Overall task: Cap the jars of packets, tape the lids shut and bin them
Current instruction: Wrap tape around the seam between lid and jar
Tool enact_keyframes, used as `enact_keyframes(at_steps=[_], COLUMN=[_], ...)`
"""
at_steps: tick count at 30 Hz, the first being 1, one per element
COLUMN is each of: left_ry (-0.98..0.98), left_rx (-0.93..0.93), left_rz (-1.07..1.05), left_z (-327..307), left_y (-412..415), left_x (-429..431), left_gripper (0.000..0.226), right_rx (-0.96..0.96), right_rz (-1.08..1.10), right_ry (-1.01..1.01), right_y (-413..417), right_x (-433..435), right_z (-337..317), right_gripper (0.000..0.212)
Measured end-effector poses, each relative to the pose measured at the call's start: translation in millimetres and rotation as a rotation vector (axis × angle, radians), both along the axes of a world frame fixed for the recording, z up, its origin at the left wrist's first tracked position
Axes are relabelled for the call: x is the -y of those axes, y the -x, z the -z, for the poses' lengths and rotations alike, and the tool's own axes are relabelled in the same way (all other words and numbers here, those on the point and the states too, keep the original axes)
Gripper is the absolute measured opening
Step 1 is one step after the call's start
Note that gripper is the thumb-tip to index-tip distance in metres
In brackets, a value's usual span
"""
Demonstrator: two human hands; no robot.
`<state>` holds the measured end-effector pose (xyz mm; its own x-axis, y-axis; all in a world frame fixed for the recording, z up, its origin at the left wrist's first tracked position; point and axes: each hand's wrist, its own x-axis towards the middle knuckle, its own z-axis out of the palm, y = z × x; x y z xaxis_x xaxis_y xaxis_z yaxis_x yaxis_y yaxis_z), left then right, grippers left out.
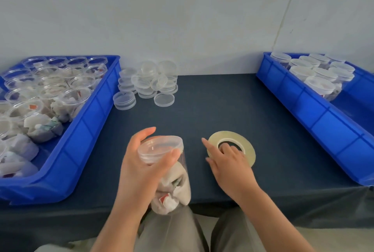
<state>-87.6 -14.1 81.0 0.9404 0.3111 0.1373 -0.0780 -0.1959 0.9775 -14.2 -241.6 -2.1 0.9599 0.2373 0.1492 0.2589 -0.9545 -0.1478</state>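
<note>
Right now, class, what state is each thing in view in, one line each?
Clear plastic jar of packets: capped, tilted.
Left hand: grips the jar near its top.
Pale roll of tape: flat on the dark table.
Right hand: holds that roll, fingers in its core.
Left blue plastic bin: holds uncapped jars.
Right blue plastic bin: holds capped jars.
Loose clear round lids: stacked on the table.

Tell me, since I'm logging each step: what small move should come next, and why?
Probably lift the tape roll and find its free end: the left hand grips the jar with its lid on, and the right hand is on the roll.
</note>
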Motion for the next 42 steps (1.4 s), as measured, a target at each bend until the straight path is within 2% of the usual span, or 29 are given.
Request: enact_keyframes(at_steps=[9, 13, 15, 18, 20, 22, 25, 28, 35, 41, 42], left_ry=[0.051, 0.065, 0.072, 0.071, 0.083, 0.132, 0.225, 0.241, 0.343, 0.400, 0.393], left_rx=[-0.030, -0.028, -0.036, -0.039, -0.037, -0.042, -0.058, -0.078, -0.099, -0.141, -0.137], left_rz=[0.112, 0.129, 0.145, 0.165, 0.206, 0.269, 0.301, 0.300, 0.352, 0.341, 0.336], left_z=[0, -2, -1, 2, 4, 5, 7, 9, 8, 8, 7], left_y=[-1, -2, -2, 0, 2, 4, 7, 8, 12, 11, 10], left_x=[-2, 1, 1, 2, 5, 10, 16, 15, 12, 16, 18], left_gripper=[0.071, 0.068, 0.071, 0.078, 0.089, 0.089, 0.077, 0.076, 0.069, 0.071, 0.070], right_rx=[0.031, 0.005, 0.019, -0.044, -0.185, -0.282, -0.330, -0.338, -0.362, -0.399, -0.392], right_rz=[0.126, 0.137, 0.104, -0.082, -0.225, -0.292, -0.307, -0.409, -0.412, -0.329, -0.314], right_ry=[-0.049, -0.037, -0.195, -0.774, -1.002, -1.040, -1.117, -1.155, -1.220, -1.233, -1.237], right_y=[-6, -2, 4, 29, 47, 60, 66, 69, 72, 73, 72], right_x=[-22, -20, -19, -24, -33, -41, -47, -47, -48, -53, -54], right_z=[8, 1, -13, -44, -62, -74, -83, -80, -66, -62, -63], right_gripper=[0.043, 0.057, 0.063, 0.060, 0.068, 0.074, 0.056, 0.041, 0.042, 0.057, 0.055])
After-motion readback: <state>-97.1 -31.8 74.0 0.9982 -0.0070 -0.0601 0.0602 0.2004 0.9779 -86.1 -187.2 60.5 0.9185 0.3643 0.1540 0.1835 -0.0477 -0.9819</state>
